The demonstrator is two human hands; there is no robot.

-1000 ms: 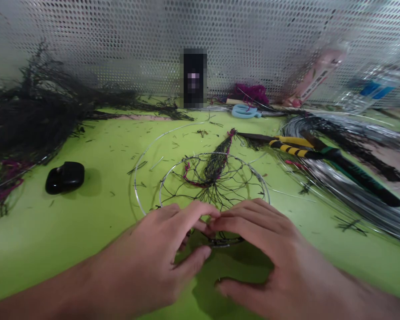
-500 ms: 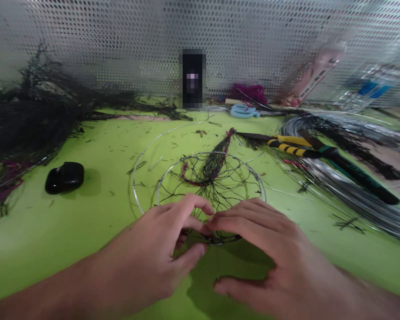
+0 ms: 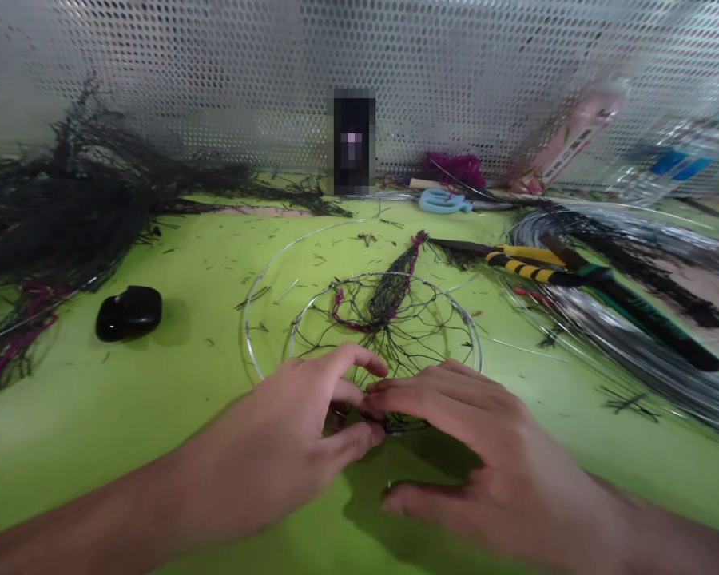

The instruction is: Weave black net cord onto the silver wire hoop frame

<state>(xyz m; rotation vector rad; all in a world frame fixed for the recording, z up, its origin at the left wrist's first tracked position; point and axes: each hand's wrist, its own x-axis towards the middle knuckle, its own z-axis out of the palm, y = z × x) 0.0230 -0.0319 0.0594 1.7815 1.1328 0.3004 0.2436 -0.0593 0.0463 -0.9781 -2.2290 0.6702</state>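
Where the perforated panel ends, the green desk runs forward, littered with dark clippings. Black netting heaped at far left, wire coil at right.

Left hand and right hand meet at the near edge of the hoop, which is at centre, strung with a dark net bunched in the middle and running out past the far rim. Left thumb and fingers look pinched on the near rim; right fingers arch over it, thumb well apart. Can't tell if right fingertips hold cord, contact hidden.

Step looks like fastening net cord to the near rim. Next move likely calls for a steady left pinch while the right fingers draw the cord snug, without bending the thin wire.

Pliers lie right of the hoop, over the coil, apart from both hands. Containers: pink bottle leaning back by the panel, contents not visible; clear bottle with blue label beside it, also tilted, fill can't be told; small black case at left looks closed, inside unseen.
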